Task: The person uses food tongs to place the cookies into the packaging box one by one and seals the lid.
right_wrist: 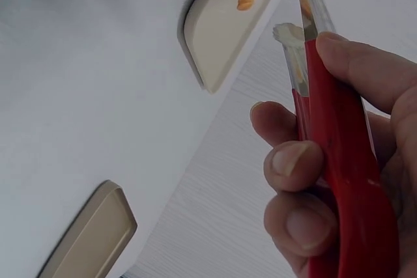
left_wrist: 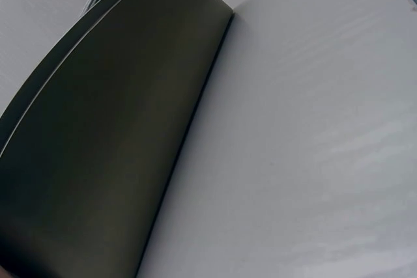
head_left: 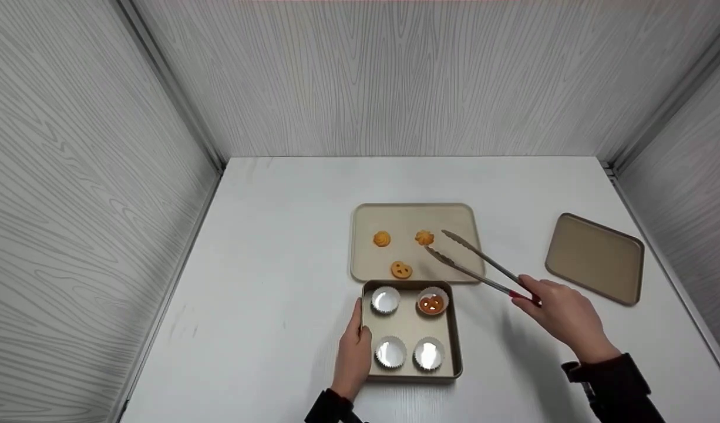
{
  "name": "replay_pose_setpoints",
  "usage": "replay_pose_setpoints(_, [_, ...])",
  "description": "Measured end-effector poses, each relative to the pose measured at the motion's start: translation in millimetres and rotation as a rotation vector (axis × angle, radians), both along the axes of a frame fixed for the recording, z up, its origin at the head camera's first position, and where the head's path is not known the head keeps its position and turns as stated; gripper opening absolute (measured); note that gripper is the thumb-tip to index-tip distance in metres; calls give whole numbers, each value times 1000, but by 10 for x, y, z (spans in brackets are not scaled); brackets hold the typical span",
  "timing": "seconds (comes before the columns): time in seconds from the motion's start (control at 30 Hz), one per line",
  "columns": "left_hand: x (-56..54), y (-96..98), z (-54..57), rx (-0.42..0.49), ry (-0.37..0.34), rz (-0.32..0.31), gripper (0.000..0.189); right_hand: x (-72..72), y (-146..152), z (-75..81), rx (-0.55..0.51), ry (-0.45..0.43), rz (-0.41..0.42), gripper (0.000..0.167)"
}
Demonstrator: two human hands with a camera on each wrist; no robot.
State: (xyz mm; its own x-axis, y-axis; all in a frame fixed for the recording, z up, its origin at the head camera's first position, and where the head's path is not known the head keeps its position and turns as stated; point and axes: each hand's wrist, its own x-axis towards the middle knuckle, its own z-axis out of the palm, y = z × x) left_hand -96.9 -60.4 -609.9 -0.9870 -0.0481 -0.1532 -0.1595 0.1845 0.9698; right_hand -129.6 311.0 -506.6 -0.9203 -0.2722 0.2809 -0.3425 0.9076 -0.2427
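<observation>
My left hand (head_left: 353, 355) grips the left side of a deep square baking pan (head_left: 410, 329), its thumb at the rim. Inside the pan stand several fluted paper cups; one cup (head_left: 441, 292) at the far right holds glossy brown-orange pieces (head_left: 431, 304), while the others look bare and white. The pan's dark outer wall (left_wrist: 111, 115) fills much of the left wrist view. With my right hand (head_left: 565, 314) I hold metal tongs (head_left: 483, 264) by their red handles (right_wrist: 345, 161). The tong tips are apart over a flat tray (head_left: 454, 217), close beside a flower-shaped cookie (head_left: 424, 237).
On the flat tray also lie a swirled cookie (head_left: 382, 238) and a round cookie with holes (head_left: 401, 269). A smaller brown tray (head_left: 595, 258) sits at the right of the white table (head_left: 266, 282). Grey wood-grain panels (head_left: 395, 76) enclose the back and sides.
</observation>
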Motion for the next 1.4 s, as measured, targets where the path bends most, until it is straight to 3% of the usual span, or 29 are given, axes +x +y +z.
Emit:
replay_pose_setpoints(0.2, [6, 5, 7, 0, 7, -1, 58, -152, -57, -95, -15, -79, -2, 19])
replay_pose_setpoints(0.8, [16, 9, 32, 14, 21, 10, 56, -470, -220, -327, -16, -148, -7, 23])
replay_pose_setpoints(1.4, [-3, 7, 30, 0, 24, 14, 56, -478, -241, -379, 5, -118, 12, 16])
